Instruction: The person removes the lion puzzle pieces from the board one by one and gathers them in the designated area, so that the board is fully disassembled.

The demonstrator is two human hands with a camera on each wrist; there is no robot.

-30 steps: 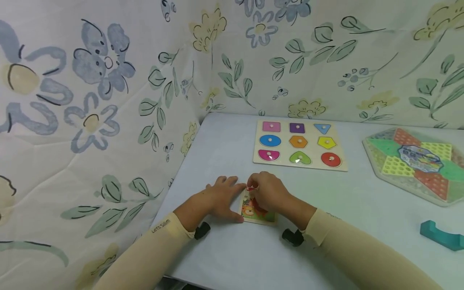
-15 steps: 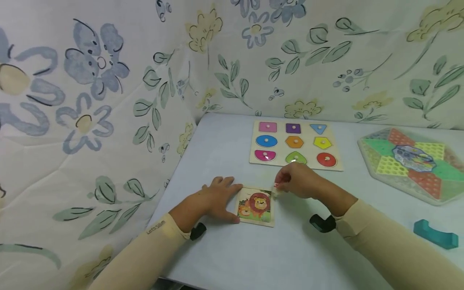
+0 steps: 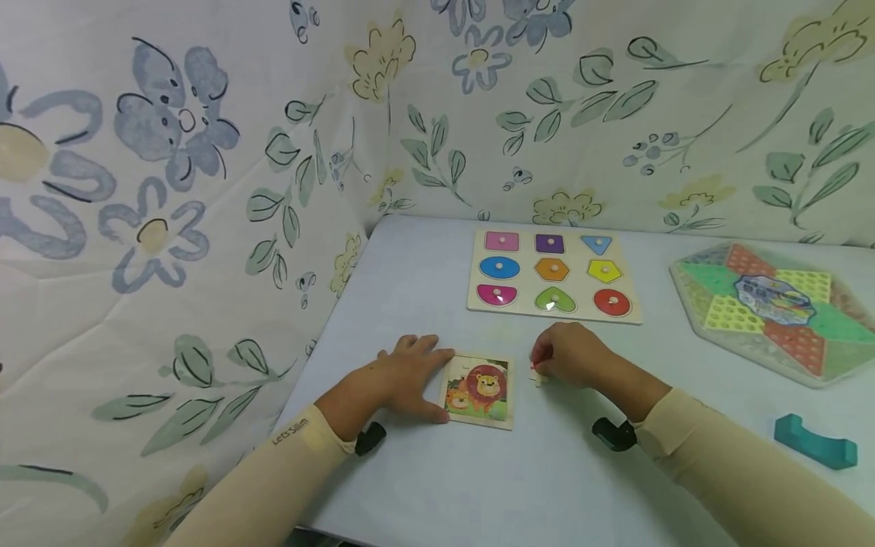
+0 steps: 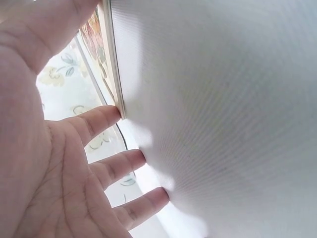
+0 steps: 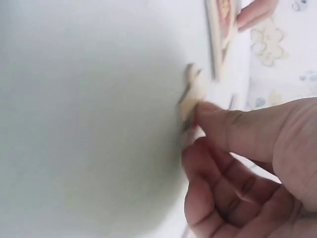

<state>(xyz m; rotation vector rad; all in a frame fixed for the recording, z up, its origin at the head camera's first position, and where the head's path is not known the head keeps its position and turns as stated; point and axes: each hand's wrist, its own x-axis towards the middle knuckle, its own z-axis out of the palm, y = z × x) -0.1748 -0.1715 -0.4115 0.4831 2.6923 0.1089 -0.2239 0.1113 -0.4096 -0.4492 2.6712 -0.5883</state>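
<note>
On the left of the white-covered table [image 3: 410,479], nearer its left edge than the other toys, my left hand [image 3: 410,380] lies spread, fingers straight and apart, grasping nothing. Thumb and forefinger touch the left edge of a small, square, wooden lion picture puzzle [image 3: 478,390]. It lies flat; if I push unevenly there, it could skid over the cloth, as nothing braces its right edge.

Towards the table's far edge lies a pale board with nine coloured, knobbed shapes [image 3: 527,267]. Nearer me, just right of the puzzle's right edge and apart from it, my right hand [image 3: 574,353] pinches a small, pale jigsaw piece [image 3: 538,379] between thumb and fingertips — whether it touches the cloth, I cannot tell. With so little of it gripped, it could twist or slip out.

Farther right sits a hexagonal, multicoloured game board [image 3: 772,308]; nearer me, a teal, curved block [image 3: 816,443].
</note>
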